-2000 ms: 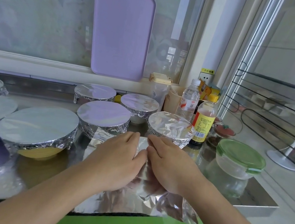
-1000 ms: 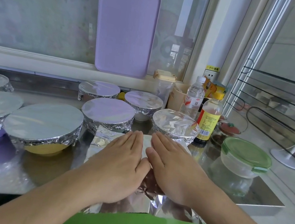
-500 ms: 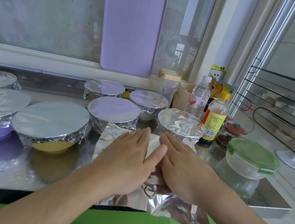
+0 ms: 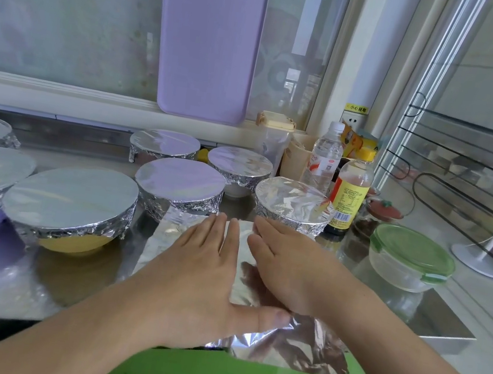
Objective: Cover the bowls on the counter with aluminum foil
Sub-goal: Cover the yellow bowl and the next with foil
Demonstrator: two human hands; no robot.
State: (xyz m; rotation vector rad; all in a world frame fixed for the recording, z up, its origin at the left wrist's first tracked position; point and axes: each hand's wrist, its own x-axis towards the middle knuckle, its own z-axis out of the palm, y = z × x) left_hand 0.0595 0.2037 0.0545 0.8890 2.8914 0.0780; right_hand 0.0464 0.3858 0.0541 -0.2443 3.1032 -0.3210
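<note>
Steel counter (image 4: pixel 432 319) under a frosted window, crowded with foil-covered bowls.

Both hands lie flat, fingers straight, on a loose foil sheet (image 4: pixel 287 347) at the counter's front edge: left hand (image 4: pixel 206 265) and right hand (image 4: pixel 287 265) side by side. Behind the sheet stand a foil-topped yellow bowl (image 4: pixel 70 216), four smaller covered bowls, and bottles (image 4: pixel 349 197). To the sheet's right sits a green-lidded container (image 4: pixel 408 263); a lilac tray (image 4: pixel 209 40) leans on the window behind.
</note>
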